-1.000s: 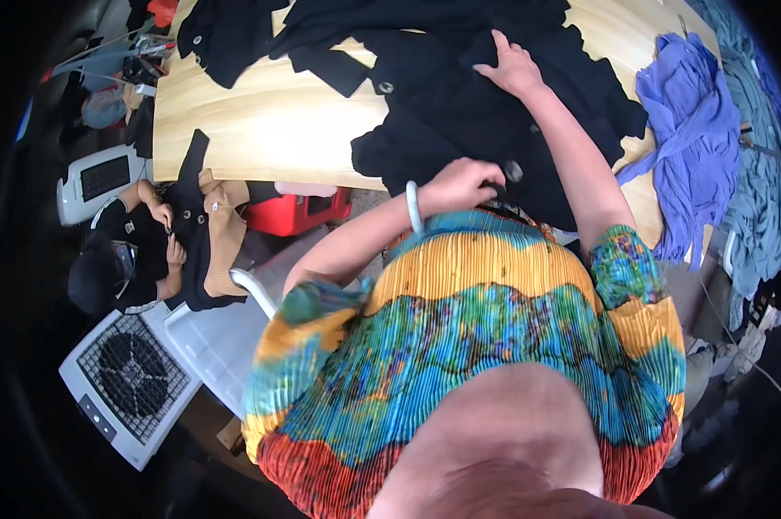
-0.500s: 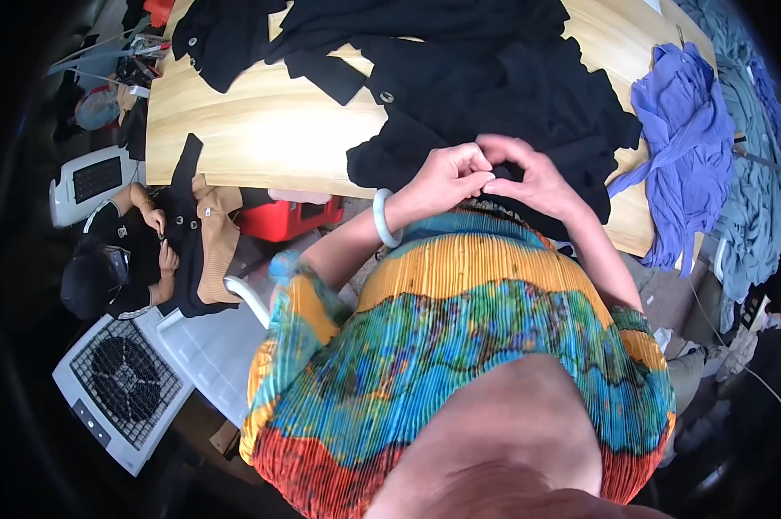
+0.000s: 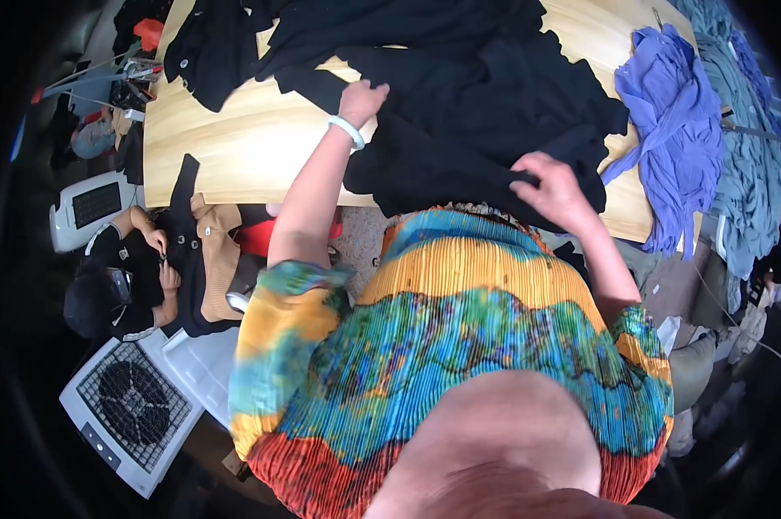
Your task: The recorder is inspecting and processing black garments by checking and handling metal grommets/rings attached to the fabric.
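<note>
A black knit garment (image 3: pixel 486 112) lies spread over the near part of the wooden table, its lower edge hanging by my waist. My left hand (image 3: pixel 362 101), with a pale bangle at the wrist, is closed at the garment's left edge, fingertips curled on the cloth. The hand covers the spot it grips. Lower and to the right, my right hand (image 3: pixel 548 189) bends its fingers and thumb round a fold of the same black cloth. Part of that grip is hard to see against the dark fabric.
More black garments (image 3: pixel 217 52) lie at the table's (image 3: pixel 235 147) far left. Purple cloth (image 3: pixel 672 130) hangs over its right edge, near grey-green cloth (image 3: pixel 736 173). At left, a person (image 3: pixel 105 285) handles a dark and tan garment beside a white fan unit (image 3: pixel 135 394).
My hands were together at the garment's near edge and have parted. The left has gone forward and left to the garment's edge; the right has moved slightly right and down onto the cloth.
</note>
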The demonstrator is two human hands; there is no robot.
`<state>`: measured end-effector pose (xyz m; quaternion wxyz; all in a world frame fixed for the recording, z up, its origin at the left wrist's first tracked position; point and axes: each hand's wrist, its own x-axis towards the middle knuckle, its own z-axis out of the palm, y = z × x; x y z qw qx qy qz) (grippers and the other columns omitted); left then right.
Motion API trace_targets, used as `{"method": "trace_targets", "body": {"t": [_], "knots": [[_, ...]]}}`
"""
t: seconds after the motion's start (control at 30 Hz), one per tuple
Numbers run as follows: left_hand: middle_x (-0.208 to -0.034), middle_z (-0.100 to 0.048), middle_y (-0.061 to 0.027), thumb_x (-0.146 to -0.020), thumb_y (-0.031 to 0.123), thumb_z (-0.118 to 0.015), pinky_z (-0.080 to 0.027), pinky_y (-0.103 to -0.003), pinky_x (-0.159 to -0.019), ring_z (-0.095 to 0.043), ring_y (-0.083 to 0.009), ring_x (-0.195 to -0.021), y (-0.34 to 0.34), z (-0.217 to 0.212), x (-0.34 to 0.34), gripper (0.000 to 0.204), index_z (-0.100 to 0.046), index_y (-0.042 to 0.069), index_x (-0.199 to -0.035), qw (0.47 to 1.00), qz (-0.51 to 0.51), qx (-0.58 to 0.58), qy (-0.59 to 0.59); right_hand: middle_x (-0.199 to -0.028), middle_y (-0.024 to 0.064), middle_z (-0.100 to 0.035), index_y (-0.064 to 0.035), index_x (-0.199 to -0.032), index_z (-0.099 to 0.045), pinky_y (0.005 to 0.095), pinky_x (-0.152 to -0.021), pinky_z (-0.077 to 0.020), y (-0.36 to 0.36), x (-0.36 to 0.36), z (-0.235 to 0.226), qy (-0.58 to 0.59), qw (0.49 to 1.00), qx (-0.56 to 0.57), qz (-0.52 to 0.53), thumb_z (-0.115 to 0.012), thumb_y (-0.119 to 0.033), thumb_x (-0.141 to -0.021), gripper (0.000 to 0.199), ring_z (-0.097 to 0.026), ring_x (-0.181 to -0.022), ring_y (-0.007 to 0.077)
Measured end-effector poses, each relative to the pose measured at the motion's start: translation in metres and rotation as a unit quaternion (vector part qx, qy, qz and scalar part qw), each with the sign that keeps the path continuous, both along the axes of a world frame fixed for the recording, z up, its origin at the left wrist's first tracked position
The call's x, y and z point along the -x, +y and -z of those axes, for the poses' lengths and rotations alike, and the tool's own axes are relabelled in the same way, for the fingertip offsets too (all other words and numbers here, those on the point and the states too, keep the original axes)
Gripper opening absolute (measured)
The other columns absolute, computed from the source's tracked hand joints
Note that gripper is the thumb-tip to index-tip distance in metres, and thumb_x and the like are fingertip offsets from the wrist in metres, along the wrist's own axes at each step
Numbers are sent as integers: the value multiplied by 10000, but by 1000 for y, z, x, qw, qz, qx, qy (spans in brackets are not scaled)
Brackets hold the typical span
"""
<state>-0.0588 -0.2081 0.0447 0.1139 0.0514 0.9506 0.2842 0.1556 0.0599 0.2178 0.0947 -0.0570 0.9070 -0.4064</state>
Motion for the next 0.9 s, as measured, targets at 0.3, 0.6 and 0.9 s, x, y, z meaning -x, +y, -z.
{"method": "trace_targets", "body": {"t": [0.3,0.6,0.9], "knots": [[-740,-566,-30,-810,175,-570,-446,-231,-577,-540,-109,-652,53,-190,-8,119,-557,57,-806,753,41,-637,-159,-800,128,-571,-18,-787,-572,315,-618,-466,3,-15,-119,280,958,6,-53,-485,-1,-553,250,-575,-720,259],[-712,-535,-53,-826,191,-552,-458,-277,-551,-525,-180,-607,47,-159,-13,143,-529,59,-777,692,-68,-672,-254,-898,133,-555,-16,-1001,-527,324,-721,-473,-30,13,-13,-70,980,58,-178,-600,-33,-686,324,-578,-819,256],[-719,-544,-63,-823,224,-555,-456,-280,-572,-532,-191,-628,36,-144,-11,181,-538,48,-784,665,-104,-677,-299,-1147,143,-453,-43,-1118,-470,348,-903,-382,-32,67,29,222,958,-147,-110,-555,3,-701,428,-446,-1073,289]]}}
